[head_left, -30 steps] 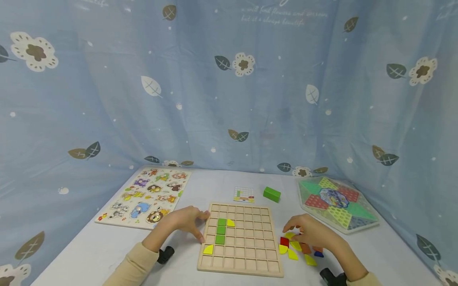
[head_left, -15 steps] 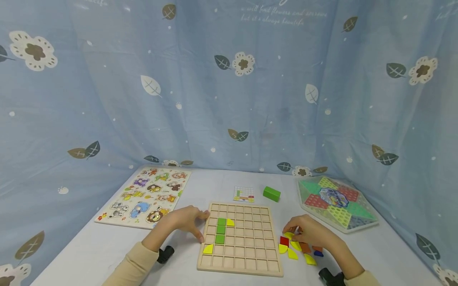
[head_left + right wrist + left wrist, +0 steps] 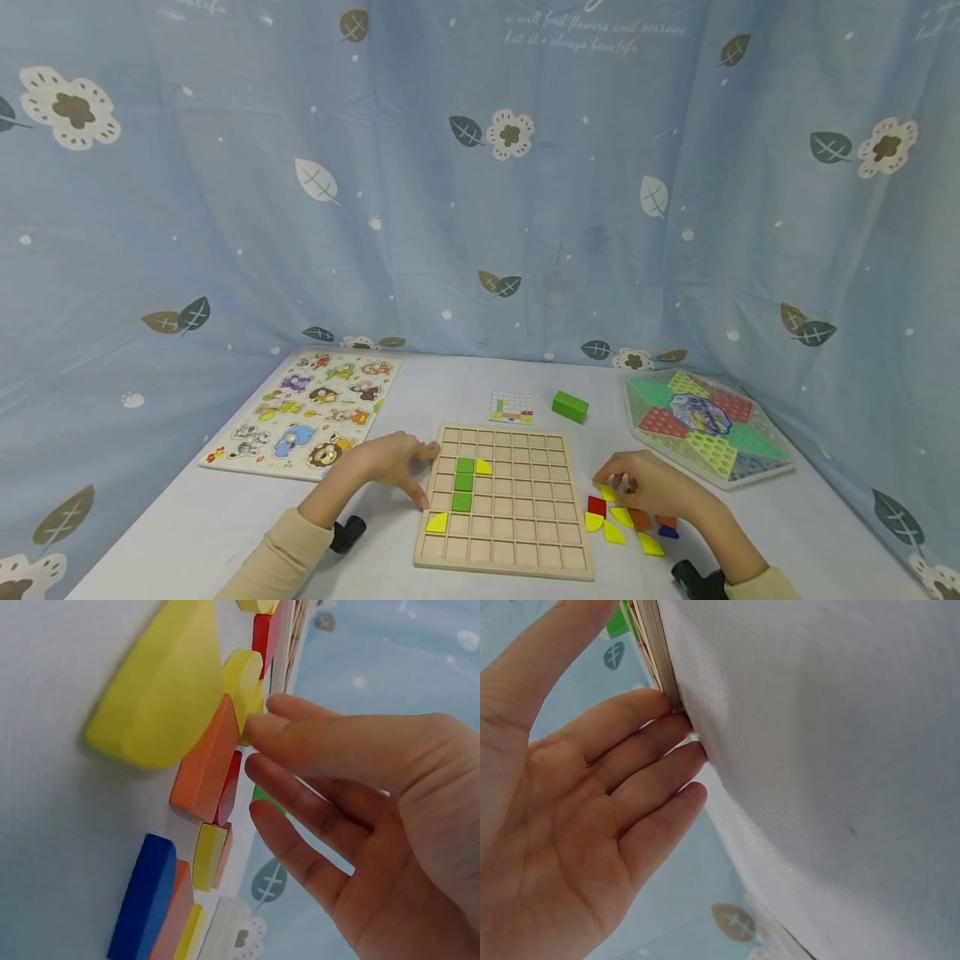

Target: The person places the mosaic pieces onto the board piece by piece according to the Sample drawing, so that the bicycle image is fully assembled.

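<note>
A wooden grid board [image 3: 517, 532] lies on the white table with green square tiles [image 3: 463, 482] and yellow quarter-round pieces [image 3: 437, 523] in some of its cells. My left hand [image 3: 390, 462] rests at its left edge, and in the left wrist view the fingertips [image 3: 676, 724] touch the board's side. To the right of the board my right hand [image 3: 651, 485] hovers low over a cluster of loose pieces. In the right wrist view the thumb tip [image 3: 262, 731] is close to a yellow piece [image 3: 244, 675]; whether it touches is unclear. An orange piece [image 3: 202, 765] lies just below.
Behind the board are a small pattern card [image 3: 512, 407] and a green block [image 3: 570, 407]. An animal puzzle board [image 3: 307, 417] lies to the left. At the right is a hexagonal box [image 3: 705, 425]. More loose pieces, including red [image 3: 596, 506] and blue [image 3: 668, 532], lie near the right hand.
The right hand's fingers shift slightly among the loose pieces, and a yellow piece beneath them turns a little. The left hand and the board stay where they were.
</note>
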`<state>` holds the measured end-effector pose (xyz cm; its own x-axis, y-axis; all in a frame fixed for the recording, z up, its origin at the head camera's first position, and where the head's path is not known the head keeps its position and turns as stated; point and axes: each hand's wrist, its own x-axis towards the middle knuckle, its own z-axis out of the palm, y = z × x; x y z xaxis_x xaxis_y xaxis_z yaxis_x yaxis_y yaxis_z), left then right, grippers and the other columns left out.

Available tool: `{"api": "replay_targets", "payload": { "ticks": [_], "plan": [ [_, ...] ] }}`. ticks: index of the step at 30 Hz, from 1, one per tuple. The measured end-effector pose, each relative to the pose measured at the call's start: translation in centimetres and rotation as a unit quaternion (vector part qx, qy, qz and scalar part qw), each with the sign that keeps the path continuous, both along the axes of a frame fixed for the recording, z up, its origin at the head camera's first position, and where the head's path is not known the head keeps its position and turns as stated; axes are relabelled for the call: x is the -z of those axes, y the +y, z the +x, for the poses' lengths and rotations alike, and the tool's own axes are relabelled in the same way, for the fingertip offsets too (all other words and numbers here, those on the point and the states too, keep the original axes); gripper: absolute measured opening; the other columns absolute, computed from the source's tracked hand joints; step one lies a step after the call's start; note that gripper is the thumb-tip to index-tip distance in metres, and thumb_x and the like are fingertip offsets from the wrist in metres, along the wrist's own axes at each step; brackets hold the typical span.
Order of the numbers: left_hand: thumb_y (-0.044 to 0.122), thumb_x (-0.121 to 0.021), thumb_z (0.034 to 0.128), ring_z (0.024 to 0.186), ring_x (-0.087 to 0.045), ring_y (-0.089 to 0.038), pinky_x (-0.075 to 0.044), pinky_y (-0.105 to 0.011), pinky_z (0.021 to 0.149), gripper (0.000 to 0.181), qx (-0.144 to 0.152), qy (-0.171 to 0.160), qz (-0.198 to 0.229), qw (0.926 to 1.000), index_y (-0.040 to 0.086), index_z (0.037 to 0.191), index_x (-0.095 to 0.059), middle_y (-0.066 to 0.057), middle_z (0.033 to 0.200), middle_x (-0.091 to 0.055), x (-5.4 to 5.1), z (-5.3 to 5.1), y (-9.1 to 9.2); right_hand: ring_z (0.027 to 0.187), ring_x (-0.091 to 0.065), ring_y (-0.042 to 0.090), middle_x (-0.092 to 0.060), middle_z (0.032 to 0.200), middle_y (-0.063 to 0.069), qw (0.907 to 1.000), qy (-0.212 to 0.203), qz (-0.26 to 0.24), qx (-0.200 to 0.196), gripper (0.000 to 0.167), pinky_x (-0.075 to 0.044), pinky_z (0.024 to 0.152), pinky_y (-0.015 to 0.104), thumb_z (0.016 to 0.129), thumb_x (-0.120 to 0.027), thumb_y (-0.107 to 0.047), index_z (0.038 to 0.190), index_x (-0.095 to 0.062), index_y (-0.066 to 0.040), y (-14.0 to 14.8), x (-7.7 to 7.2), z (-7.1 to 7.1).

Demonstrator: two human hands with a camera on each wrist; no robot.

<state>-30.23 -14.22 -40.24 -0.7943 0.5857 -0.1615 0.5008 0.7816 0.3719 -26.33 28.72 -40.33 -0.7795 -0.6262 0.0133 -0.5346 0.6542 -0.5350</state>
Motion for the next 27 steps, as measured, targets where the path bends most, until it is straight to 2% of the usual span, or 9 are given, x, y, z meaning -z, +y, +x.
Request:
{"api": "replay_targets", "payload": {
  "ticks": [4,8,14,20,23,27],
  "plan": [
    [0.043,-0.087,0.0633,0.132,-0.043,-0.032,-0.036,-0.046,0.108,0.086,-0.006,-0.003,0.002,1.0000,0.010,0.136,-0.056,-0.005,0.142,-0.051,0.0,0.0,0.0,0.084,-0.061,0.014,-0.067,0.103,0.002,0.9999,-0.001,0.005,-0.013,0.028,-0.056,0.071,0.030,0.081,-0.073,0.002,0.108,-0.072,-0.008,-0.1,-0.1,0.0],
    [0.044,-0.087,0.0631,0.132,-0.043,-0.031,-0.037,-0.046,0.108,0.087,-0.011,-0.004,-0.002,0.9999,0.010,0.137,-0.055,-0.005,0.142,-0.050,0.0,0.0,0.0,0.081,-0.060,0.013,-0.066,0.098,0.000,0.9999,-0.011,-0.005,-0.006,0.027,-0.056,0.069,0.027,0.082,-0.072,0.004,0.107,-0.073,-0.006,0.0,-0.1,0.0],
    [0.043,-0.087,0.0637,0.132,-0.043,-0.032,-0.036,-0.046,0.108,0.086,-0.009,-0.003,-0.001,1.0000,0.010,0.137,-0.055,-0.005,0.142,-0.050,-0.1,0.1,0.0,0.079,-0.059,0.011,-0.065,0.094,-0.005,0.9997,-0.001,0.006,0.022,0.023,-0.054,0.068,0.025,0.082,-0.076,-0.009,0.105,-0.073,-0.008,0.4,0.3,-0.3],
    [0.042,-0.087,0.0639,0.132,-0.043,-0.033,-0.037,-0.047,0.107,0.085,-0.007,-0.004,0.003,1.0000,0.010,0.137,-0.055,-0.007,0.142,-0.051,-0.3,0.3,0.0,0.081,-0.061,0.012,-0.067,0.093,-0.005,0.9993,-0.003,0.006,0.038,0.026,-0.054,0.068,0.024,0.084,-0.076,-0.018,0.108,-0.070,-0.009,0.4,0.2,-0.4],
    [0.042,-0.087,0.0642,0.132,-0.042,-0.033,-0.036,-0.047,0.108,0.085,-0.007,-0.005,0.004,1.0000,0.010,0.137,-0.055,-0.007,0.142,-0.051,-0.3,0.3,0.1,0.083,-0.063,0.012,-0.067,0.094,-0.006,0.9994,0.000,0.001,0.035,0.028,-0.055,0.069,0.024,0.085,-0.075,-0.018,0.110,-0.069,-0.008,0.1,-0.1,-0.2],
    [0.042,-0.087,0.0642,0.132,-0.043,-0.033,-0.037,-0.046,0.107,0.085,-0.008,-0.004,0.001,1.0000,0.011,0.137,-0.055,-0.007,0.142,-0.051,-0.3,0.3,0.1,0.085,-0.062,0.011,-0.068,0.096,-0.007,0.9994,0.026,-0.016,0.014,0.030,-0.055,0.071,0.026,0.086,-0.074,-0.020,0.112,-0.069,-0.007,-0.6,-0.5,0.1]
  ]
}}
